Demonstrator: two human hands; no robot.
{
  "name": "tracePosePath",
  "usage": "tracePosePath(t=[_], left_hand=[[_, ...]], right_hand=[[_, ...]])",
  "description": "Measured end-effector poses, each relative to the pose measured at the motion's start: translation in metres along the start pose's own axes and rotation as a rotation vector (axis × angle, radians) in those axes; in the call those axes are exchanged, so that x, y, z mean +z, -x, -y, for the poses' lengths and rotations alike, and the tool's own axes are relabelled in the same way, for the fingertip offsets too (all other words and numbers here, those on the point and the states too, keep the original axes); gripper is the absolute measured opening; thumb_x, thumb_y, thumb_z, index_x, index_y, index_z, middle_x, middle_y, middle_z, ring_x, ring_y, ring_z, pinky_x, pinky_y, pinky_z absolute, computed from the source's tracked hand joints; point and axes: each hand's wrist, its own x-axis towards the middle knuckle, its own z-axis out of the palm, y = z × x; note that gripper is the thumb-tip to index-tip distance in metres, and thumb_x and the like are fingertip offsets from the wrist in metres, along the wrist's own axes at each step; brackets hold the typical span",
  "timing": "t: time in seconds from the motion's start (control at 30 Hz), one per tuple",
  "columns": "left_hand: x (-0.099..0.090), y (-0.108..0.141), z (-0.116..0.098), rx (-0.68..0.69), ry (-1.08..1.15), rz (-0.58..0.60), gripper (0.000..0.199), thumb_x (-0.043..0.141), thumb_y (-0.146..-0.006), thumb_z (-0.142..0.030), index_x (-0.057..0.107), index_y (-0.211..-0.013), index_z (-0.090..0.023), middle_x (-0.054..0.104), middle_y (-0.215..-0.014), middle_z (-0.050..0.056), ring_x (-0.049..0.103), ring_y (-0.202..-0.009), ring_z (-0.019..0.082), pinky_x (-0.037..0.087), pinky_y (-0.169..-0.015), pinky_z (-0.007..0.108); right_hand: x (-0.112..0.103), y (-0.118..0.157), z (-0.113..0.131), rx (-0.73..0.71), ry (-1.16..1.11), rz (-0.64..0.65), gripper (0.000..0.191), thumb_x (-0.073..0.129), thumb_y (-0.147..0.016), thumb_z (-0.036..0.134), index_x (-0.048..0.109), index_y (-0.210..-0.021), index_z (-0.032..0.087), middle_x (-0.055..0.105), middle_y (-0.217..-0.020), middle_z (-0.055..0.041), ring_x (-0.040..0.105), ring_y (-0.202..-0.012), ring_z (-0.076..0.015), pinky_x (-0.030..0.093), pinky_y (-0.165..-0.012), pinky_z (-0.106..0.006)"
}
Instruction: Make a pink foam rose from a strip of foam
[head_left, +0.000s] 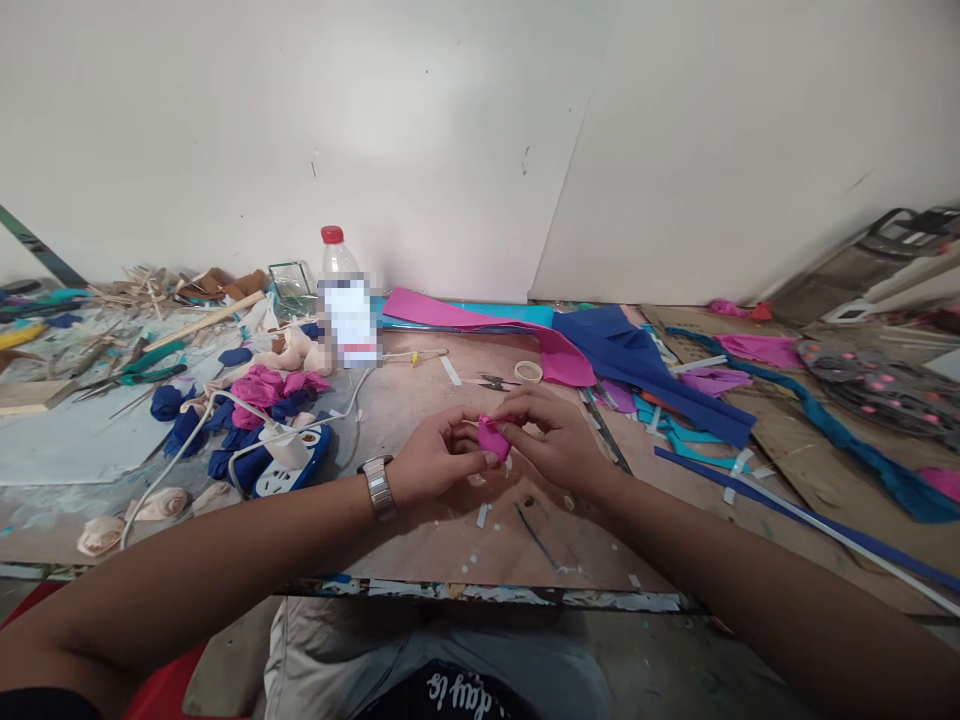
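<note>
A small piece of bright pink paper (493, 440), folded or rolled, is held between both hands above the middle of the table. My left hand (442, 455), with a metal watch (377, 487) on its wrist, has its fingers and thumb closed round the piece from the left. From the right, my right hand (551, 435) pinches its upper edge with thumb and fingers. Behind the hands lie a long pink strip (480, 318) and a roll of tape (527, 371).
On the left are a power strip (292, 465) with a white cable, blue and pink paper flowers (259, 395) and green-handled pliers (154, 365). A phone (352, 322) leans on a bottle (337, 255). Blue paper (630, 365) and a white rod (832, 535) lie right.
</note>
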Motion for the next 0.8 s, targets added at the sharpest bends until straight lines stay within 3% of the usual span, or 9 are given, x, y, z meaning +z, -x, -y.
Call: tracePosePath(t=[0.37,0.53,0.6,0.7,0.8], left_hand=[[-0.0022,-0.0019,-0.0001,0.016,0.040,-0.036,0.045,0.092,-0.068,-0.030,0.071,-0.104,-0.014,0.078,-0.096,0.008,0.073,-0.086,0.017,0.056,-0.087,0.033],[-0.0015,-0.0011,0.0001,0.029,0.004,-0.021,0.043,0.092,-0.069,-0.030,0.072,-0.104,-0.015,0.078,-0.098,0.008,0.072,-0.087,0.017,0.056,-0.084,0.031],[-0.0012,-0.0008,0.0001,0.052,-0.028,0.008,0.040,0.089,-0.073,-0.031,0.072,-0.106,-0.016,0.077,-0.103,0.009,0.072,-0.092,0.018,0.055,-0.088,0.032],[-0.0010,-0.0008,0.0005,0.088,-0.097,0.026,0.037,0.086,-0.077,-0.033,0.073,-0.107,-0.015,0.076,-0.111,0.011,0.071,-0.100,0.021,0.053,-0.092,0.034],[-0.0020,-0.0012,0.0022,0.105,-0.169,0.001,0.036,0.085,-0.078,-0.036,0.072,-0.103,-0.014,0.075,-0.106,0.011,0.070,-0.096,0.020,0.053,-0.089,0.033]], right_hand=[[-0.0024,0.0000,-0.0012,-0.166,-0.017,0.048,0.016,0.062,-0.096,0.026,0.078,-0.099,0.024,0.066,-0.098,-0.0074,0.065,-0.092,-0.0206,0.054,-0.082,-0.038],[-0.0011,-0.0004,-0.0006,-0.104,-0.004,0.038,0.014,0.064,-0.095,0.026,0.077,-0.092,0.023,0.068,-0.094,-0.0063,0.066,-0.088,-0.0200,0.054,-0.076,-0.035],[0.0005,0.0003,-0.0013,-0.046,-0.020,0.033,0.010,0.067,-0.093,0.027,0.075,-0.096,0.023,0.069,-0.092,-0.0056,0.065,-0.081,-0.0185,0.053,-0.068,-0.032],[0.0025,0.0015,-0.0033,0.060,-0.039,0.036,0.021,0.068,-0.090,0.028,0.072,-0.109,0.021,0.069,-0.084,-0.0035,0.063,-0.071,-0.0164,0.050,-0.061,-0.029],[0.0029,0.0015,-0.0043,0.104,-0.010,0.080,0.016,0.068,-0.089,0.028,0.073,-0.101,0.020,0.071,-0.084,-0.0042,0.064,-0.074,-0.0168,0.049,-0.062,-0.028]])
